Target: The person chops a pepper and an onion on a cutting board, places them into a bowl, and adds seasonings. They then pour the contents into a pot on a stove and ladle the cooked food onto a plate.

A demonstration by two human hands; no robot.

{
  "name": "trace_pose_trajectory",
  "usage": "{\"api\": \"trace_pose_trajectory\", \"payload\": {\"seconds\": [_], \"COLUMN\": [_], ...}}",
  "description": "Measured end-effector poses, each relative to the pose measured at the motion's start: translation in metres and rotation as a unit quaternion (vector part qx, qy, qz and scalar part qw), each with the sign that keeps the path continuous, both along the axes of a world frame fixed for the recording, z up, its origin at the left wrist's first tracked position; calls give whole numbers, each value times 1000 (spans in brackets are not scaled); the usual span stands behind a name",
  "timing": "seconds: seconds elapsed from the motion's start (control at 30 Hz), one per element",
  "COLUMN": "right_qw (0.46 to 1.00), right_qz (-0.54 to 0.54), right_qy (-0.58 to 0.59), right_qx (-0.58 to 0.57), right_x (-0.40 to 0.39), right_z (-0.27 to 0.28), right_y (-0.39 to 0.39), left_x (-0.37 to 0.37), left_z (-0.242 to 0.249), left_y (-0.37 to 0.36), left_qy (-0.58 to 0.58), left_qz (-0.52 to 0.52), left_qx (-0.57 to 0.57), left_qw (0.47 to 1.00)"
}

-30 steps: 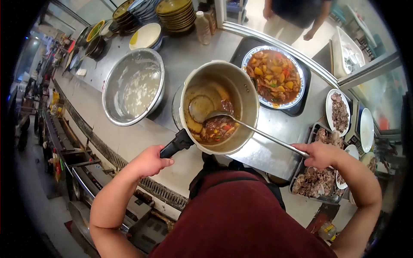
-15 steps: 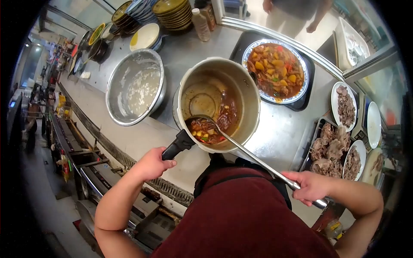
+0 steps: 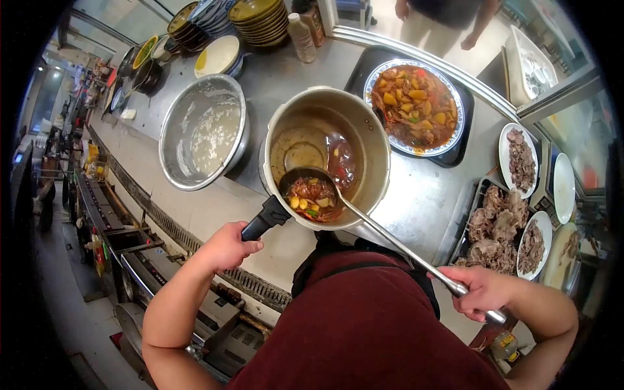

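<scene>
A deep metal pot [image 3: 372, 140] stands tilted at the counter's near edge, with brown sauce low inside. My left hand [image 3: 227, 248] is wrapped round the pot's black handle [image 3: 266, 219]. My right hand [image 3: 478, 290] grips the long steel handle of a ladle [image 3: 403, 244]. The ladle's bowl is inside the pot, filled with stew [image 3: 311, 197] of meat, yellow chunks and a bit of green pepper. Right of the pot, a large blue-rimmed plate of stew [image 3: 416, 107] rests on a black tray [image 3: 356, 78].
A metal basin [image 3: 170, 140] with cloudy liquid sits left of the pot. Stacked bowls [image 3: 260, 19] and a plastic bottle [image 3: 301, 38] stand behind. Meat on a tray [image 3: 497, 224] and on white plates [image 3: 520, 159] lies at the right. Beyond the glass stands a person [image 3: 442, 29].
The ladle's bowl has come up a little from the sauce and shows more stew in it. My right hand has shifted slightly right and down. The pot has moved slightly left.
</scene>
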State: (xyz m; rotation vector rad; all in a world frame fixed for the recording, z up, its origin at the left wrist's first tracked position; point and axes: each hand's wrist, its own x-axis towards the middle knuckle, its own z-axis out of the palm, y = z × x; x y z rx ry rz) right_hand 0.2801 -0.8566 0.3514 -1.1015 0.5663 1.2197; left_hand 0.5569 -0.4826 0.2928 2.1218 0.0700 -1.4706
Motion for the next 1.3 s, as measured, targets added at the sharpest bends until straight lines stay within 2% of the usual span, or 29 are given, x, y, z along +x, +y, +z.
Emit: {"api": "trace_pose_trajectory", "payload": {"seconds": [0.03, 0.1, 0.17, 0.23, 0.3, 0.37, 0.47, 0.57, 0.63, 0.7, 0.8, 0.9, 0.93, 1.0, 1.03, 1.1, 1.3], "right_qw": [994, 987, 932, 925, 862, 866, 846, 849, 830, 825, 768, 817, 817, 865, 864, 861, 850], "right_qz": [-69, -106, -240, -250, -329, -324, -357, -385, -423, -457, -540, -535, -536, -492, -493, -484, -489], "right_qy": [37, 60, 158, 145, 200, 196, 194, 177, 138, 118, 47, -49, -50, -99, -99, -98, -126], "right_qx": [78, 108, 220, 245, 329, 326, 345, 315, 336, 311, 342, 207, 206, 4, 3, -122, -148], "right_x": [5, 10, 8, 4, -1, -4, -8, -14, -21, -26, -33, -25, -19, -4, 3, 16, 24], "right_z": [0, 4, 1, -4, -12, -18, -21, -16, -10, 1, 9, 10, 9, 4, 0, -14, -34], "right_y": [-5, -8, -11, -5, 1, 3, 1, -3, -8, -12, -20, -36, -41, -53, -57, -65, -81], "left_x": [0, -1, -1, -1, -1, -1, 1, -1, 0, -1, -2, -1, 0, 1, 1, 2, 4], "left_z": [0, -1, -5, -9, -8, -6, -13, -21, -22, -24, -33, -29, -28, -27, -28, -27, -24], "left_y": [0, 1, 4, 6, 8, 9, 19, 27, 30, 29, 33, 30, 29, 27, 28, 28, 26], "left_qy": [-12, -23, -47, -47, -46, 14, 52, 70, 88, 87, 100, 105, 113, 119, 116, 114, 137], "left_qz": [-13, -23, -47, -44, -41, 25, 70, 107, 112, 134, 148, 157, 158, 157, 157, 155, 169], "left_qx": [7, 14, 12, 8, 5, -12, -33, -50, -59, -45, -59, -58, -57, -59, -56, -54, -64], "left_qw": [1000, 999, 998, 998, 998, 1000, 996, 991, 988, 986, 982, 980, 979, 979, 979, 980, 974]}}
